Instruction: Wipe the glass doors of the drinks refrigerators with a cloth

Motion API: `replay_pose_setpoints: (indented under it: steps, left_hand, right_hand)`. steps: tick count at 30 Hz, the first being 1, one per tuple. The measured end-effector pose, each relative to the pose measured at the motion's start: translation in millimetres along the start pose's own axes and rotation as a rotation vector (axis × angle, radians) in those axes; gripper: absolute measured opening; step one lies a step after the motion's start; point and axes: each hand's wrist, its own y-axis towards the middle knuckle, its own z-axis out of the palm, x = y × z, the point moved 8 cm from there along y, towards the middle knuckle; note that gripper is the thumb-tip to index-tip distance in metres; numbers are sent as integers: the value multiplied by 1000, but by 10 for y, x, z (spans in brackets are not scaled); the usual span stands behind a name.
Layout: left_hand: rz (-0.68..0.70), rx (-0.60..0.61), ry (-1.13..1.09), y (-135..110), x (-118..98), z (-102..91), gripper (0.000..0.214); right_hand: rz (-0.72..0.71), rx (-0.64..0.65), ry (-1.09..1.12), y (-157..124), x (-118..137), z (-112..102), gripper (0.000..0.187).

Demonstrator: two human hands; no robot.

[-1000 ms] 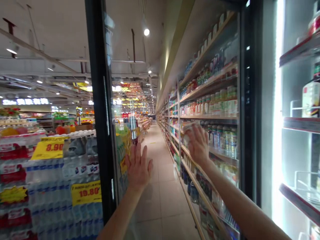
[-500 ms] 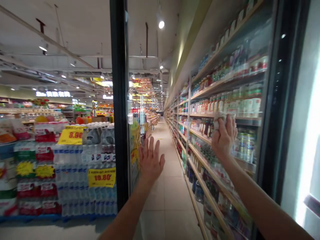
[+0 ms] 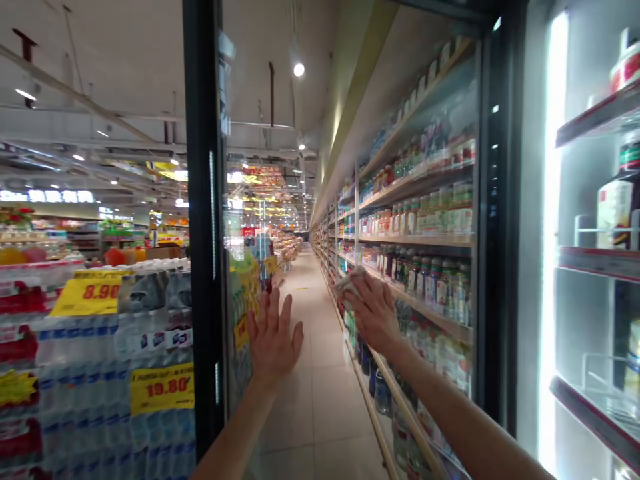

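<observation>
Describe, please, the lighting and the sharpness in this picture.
Head view: the light strip at right is glaring white; head view: the cloth under the right hand looks soft; head view: the 19.80 sign has readable large digits, blurred small print.

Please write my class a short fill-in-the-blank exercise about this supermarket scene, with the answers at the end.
1. The right hand holds the pale cloth, while the open left hand holds ____.
2. The lower price sign reads ____.
3. The upper price sign, reading 8.90, is coloured ____.
4. The door frame beside the left hand is ____.
Missing words: nothing; 19.80; yellow; black.
</observation>
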Motion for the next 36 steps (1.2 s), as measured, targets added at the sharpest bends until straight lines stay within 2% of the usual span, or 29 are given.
replay_pose_setpoints:
  steps: [4,5,6,9,10,11,14,15,16,19,21,23,26,28,30,32,33,36]
  left_hand:
    - [4,9,-7,-13,8,18,70]
    - [3,10,1,-16,13,23,70]
    - [1,9,11,-17,17,25,69]
    - [4,4,23,-11,20,29,70]
    - [6,2,21,-8,18,31,70]
    - [9,0,18,-5,15,33,71]
    - [14,1,8,-12,16,55,71]
    - [16,1,6,-21,22,63,71]
    - [16,4,6,-31,31,70,71]
    - [8,7,-4,-36,65,59,66]
    - [-8,-17,-51,22,58,5,62]
    - [2,-53,-155,141,-39,-51,58]
    - [118,-40,-302,368,-394,-6,55]
    - [159,-2,-267,487,-615,113,56]
    - [152,24,-168,570,-707,227,58]
    - [162,44,-99,648,-650,269,56]
    - [166,55,-82,701,-556,257,54]
    - [77,22,-49,903,-24,80,46]
  right_hand:
    - [386,-205,-82,48,-381,-145,52]
    - [416,-215,-83,77,-382,-138,53]
    - [383,-190,-69,129,-320,-99,55]
    - [84,-13,3,291,40,93,56]
    - [39,8,12,328,93,119,56]
    - [65,-9,4,366,71,114,54]
    - [360,-125,-54,433,-183,35,52]
    - [389,-121,-55,450,-187,46,52]
    - [343,-86,-39,476,-114,83,51]
    - [22,50,64,467,352,203,49]
    - [-53,54,160,401,553,189,46]
    - [4,25,297,358,588,145,45]
    - [156,-15,534,326,464,109,51]
    - [271,-74,621,302,279,88,54]
    - [320,-151,568,281,78,42,54]
    - [264,-190,376,284,-50,-1,55]
    - [223,-194,269,287,-85,-7,55]
    - [173,-187,78,275,-144,19,57]
